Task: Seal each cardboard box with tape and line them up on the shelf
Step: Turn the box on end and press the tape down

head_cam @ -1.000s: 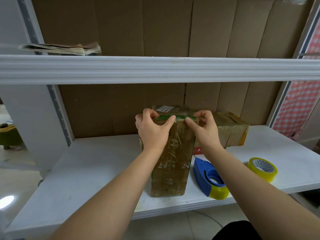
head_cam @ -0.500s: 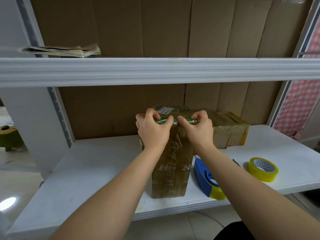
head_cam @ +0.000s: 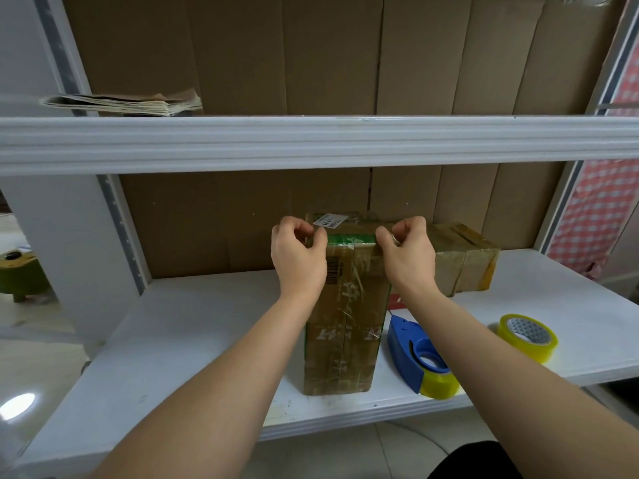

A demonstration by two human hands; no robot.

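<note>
A long taped cardboard box [head_cam: 345, 326] lies on the white shelf [head_cam: 193, 326], running from the front edge toward the back. My left hand [head_cam: 299, 257] grips its far left top edge with curled fingers. My right hand [head_cam: 406, 252] pinches the far right top edge, where clear tape crosses a green band. A second taped box [head_cam: 463, 261] sits behind and to the right, against the cardboard back panel.
A blue tape dispenser [head_cam: 415, 357] with a yellow roll lies right of the box near the front edge. A loose yellow tape roll [head_cam: 527, 337] sits farther right. The upper shelf [head_cam: 311, 140] carries a stack of folded cardboard [head_cam: 128, 103].
My hands were together at the middle of the box's far edge and have slid apart to its two corners. The box has stayed in place.
</note>
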